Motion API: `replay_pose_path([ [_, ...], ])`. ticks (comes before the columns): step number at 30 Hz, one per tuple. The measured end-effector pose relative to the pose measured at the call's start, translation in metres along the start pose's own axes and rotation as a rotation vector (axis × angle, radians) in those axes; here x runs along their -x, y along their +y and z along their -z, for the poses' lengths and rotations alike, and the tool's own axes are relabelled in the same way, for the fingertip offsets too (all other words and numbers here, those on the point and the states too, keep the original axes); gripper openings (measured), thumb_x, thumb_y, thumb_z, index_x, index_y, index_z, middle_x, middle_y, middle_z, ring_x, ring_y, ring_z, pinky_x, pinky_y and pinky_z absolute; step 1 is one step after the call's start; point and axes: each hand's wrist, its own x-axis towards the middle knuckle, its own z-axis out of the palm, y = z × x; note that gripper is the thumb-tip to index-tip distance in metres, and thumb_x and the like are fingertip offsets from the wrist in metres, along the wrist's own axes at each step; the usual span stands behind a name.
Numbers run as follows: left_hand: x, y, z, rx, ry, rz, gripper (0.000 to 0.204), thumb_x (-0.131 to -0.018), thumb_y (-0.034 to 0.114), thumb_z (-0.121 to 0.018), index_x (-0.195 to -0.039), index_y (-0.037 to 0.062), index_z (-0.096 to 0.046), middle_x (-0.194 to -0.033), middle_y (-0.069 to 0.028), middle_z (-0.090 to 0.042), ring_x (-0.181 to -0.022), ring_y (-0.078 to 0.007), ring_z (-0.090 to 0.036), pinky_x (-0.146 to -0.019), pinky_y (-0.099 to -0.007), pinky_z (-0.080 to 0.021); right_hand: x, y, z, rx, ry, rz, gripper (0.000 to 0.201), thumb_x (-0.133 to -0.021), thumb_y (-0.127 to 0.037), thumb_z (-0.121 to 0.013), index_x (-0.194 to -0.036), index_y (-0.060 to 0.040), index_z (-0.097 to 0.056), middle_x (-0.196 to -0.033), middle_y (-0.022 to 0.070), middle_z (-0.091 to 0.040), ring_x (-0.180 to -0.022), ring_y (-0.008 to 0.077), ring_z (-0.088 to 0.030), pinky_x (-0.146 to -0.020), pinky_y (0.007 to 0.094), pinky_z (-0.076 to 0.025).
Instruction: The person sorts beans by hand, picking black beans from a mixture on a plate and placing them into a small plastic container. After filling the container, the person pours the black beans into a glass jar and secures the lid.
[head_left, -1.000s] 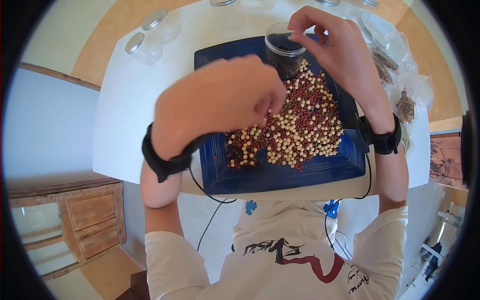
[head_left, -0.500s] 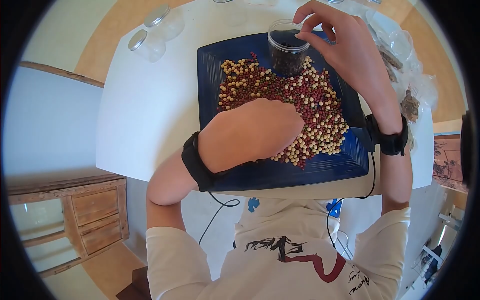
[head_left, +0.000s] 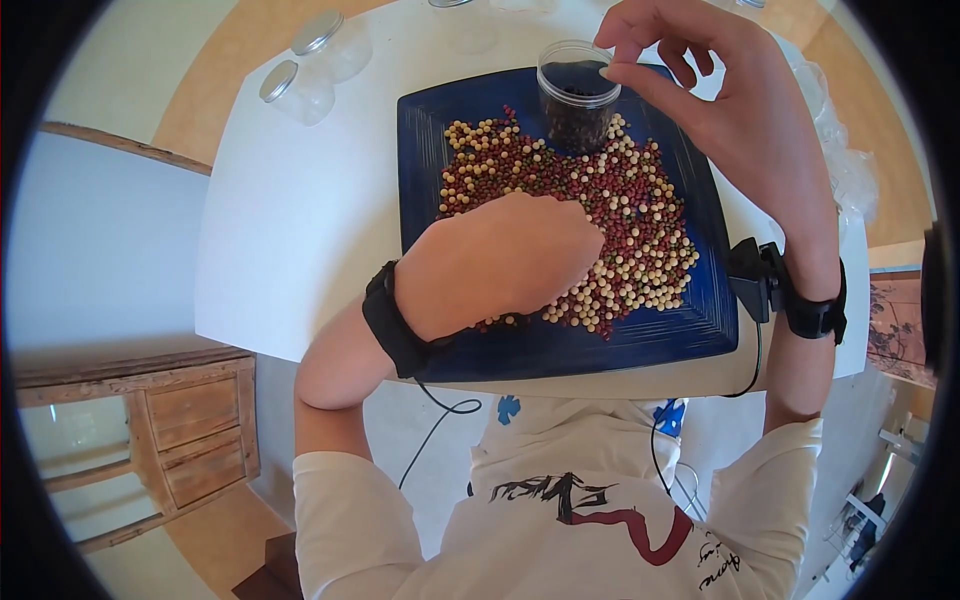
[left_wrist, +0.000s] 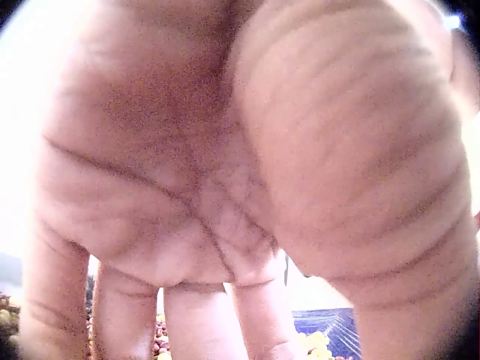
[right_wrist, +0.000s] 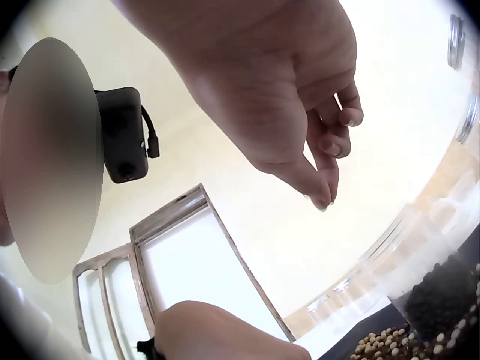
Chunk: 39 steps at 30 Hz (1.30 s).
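Note:
In the head view, a blue square tray point(head_left: 640, 350) holds mixed yellow, red and green beans point(head_left: 640, 240). A clear jar point(head_left: 578, 100) with dark beans inside stands at the tray's far side. My left hand point(head_left: 500, 262) is palm down over the beans and covers its own fingers there; the left wrist view shows that hand's fingers point(left_wrist: 195, 322) pointing down and spread, tips out of frame. My right hand point(head_left: 735, 100) is beside the jar's rim, thumb and index tips slightly apart, with nothing visible between them. In the right wrist view its fingertips overlap above the jar point(right_wrist: 442, 292).
Two clear jars with metal lids point(head_left: 300, 95) lie or stand at the table's point(head_left: 270, 220) far left. More jars are along the far edge. Clear plastic bags point(head_left: 845, 165) lie to the right of the tray. Cables hang from both wrist cameras.
My left hand swung from the tray's left part in toward its middle, then stayed nearly still. The right hand drew up and to the right, and its thumb and index tips parted.

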Motion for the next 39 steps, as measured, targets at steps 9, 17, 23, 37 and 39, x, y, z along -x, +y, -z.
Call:
replay_pose_path([
  [9,0.003,-0.009,0.003,0.022,-0.039,-0.019,0.013,-0.069,-0.003,-0.073,-0.074,0.0081,-0.068,-0.081,-0.0079,-0.068,-0.081,-0.0326,-0.068,-0.066,-0.0397,-0.053,0.003,-0.011,0.013,0.004,-0.168,0.012,0.011,-0.094,-0.002,-0.077,-0.104,-0.0024,-0.074,-0.088,0.0056,-0.075,-0.063,0.0136,-0.056,-0.059,0.0289,-0.044],
  [17,-0.014,-0.038,0.068,0.332,-0.094,-0.182,0.008,-0.074,0.004,-0.079,-0.079,0.0052,-0.073,-0.075,-0.0054,-0.074,-0.064,-0.0227,-0.07,-0.059,-0.033,-0.052,0.012,0.008,0.011,-0.263,-0.393,0.099,0.006,-0.091,-0.003,-0.075,-0.095,-0.004,-0.071,-0.088,0.0045,-0.073,-0.069,0.0152,-0.058,-0.064,0.0317,-0.047],
  [23,-0.013,-0.049,0.093,0.267,0.174,-0.031,0.005,-0.085,0.008,-0.082,-0.09,0.0082,-0.081,-0.085,0.0041,-0.078,-0.065,-0.0025,-0.057,-0.057,-0.02,-0.043,0.022,0.021,-0.021,-0.244,-0.657,0.299,0.003,-0.09,-0.006,-0.073,-0.093,-0.0061,-0.071,-0.087,0.0065,-0.074,-0.08,0.0274,-0.071,-0.073,0.0387,-0.054],
  [37,-0.04,-0.04,0.075,0.227,0.716,0.123,0.01,-0.088,0.013,-0.083,-0.093,0.0047,-0.079,-0.087,-0.0047,-0.079,-0.062,-0.0133,-0.064,-0.057,-0.0268,-0.047,0.053,-0.006,-0.068,-0.252,-0.808,0.317,0.009,-0.089,-0.006,-0.069,-0.098,-0.0084,-0.07,-0.085,0.0087,-0.07,-0.087,0.0336,-0.072,-0.073,0.0454,-0.056],
  [39,-0.035,-0.034,0.083,0.316,0.699,0.132,0.011,-0.087,0.007,-0.081,-0.094,0.0,-0.076,-0.085,-0.0109,-0.079,-0.061,-0.0176,-0.067,-0.058,-0.0277,-0.051,0.053,-0.007,-0.07,-0.243,-0.824,0.3,0.013,-0.087,-0.004,-0.071,-0.1,-0.008,-0.071,-0.087,0.0099,-0.072,-0.088,0.0345,-0.073,-0.074,0.0455,-0.056],
])
